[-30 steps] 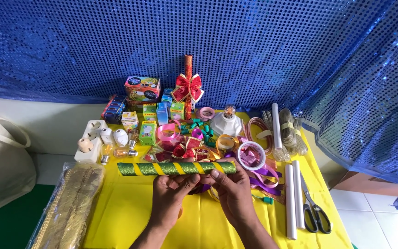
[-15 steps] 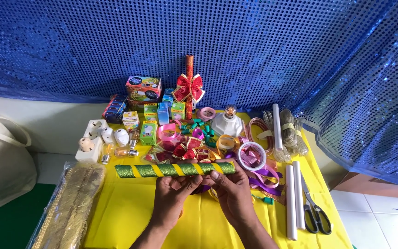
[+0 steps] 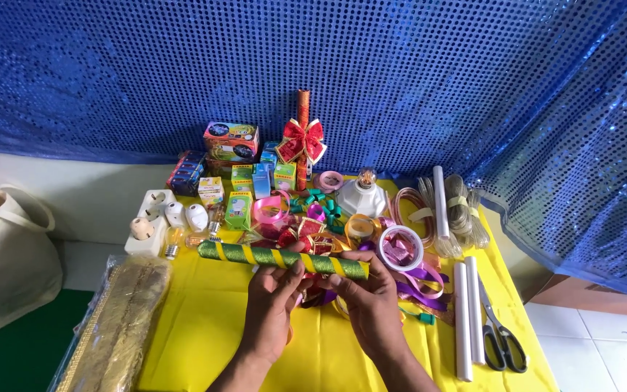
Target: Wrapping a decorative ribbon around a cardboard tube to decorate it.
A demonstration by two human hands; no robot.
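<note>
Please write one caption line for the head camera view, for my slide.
Both hands, left hand and right hand, hold a green tube with yellow spiral ribbon over a yellow table.

Both hands raised side by side; left hand (image 3: 273, 294), right hand (image 3: 368, 297), fingers curled.

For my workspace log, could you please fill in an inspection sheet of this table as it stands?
Surface: yellow table cover, crowded along the back.
Job's things: green tube with yellow spiral stripes, held level above the table.
Clutter: ribbon rolls, small boxes, light bulbs, white rods, scissors, gold-wrapped bundle.
Grips: left hand and right hand both closed on the tube.
Cables: clear coils at the back right.
Surroundings: blue sequin curtain; pale bag at left.
</note>
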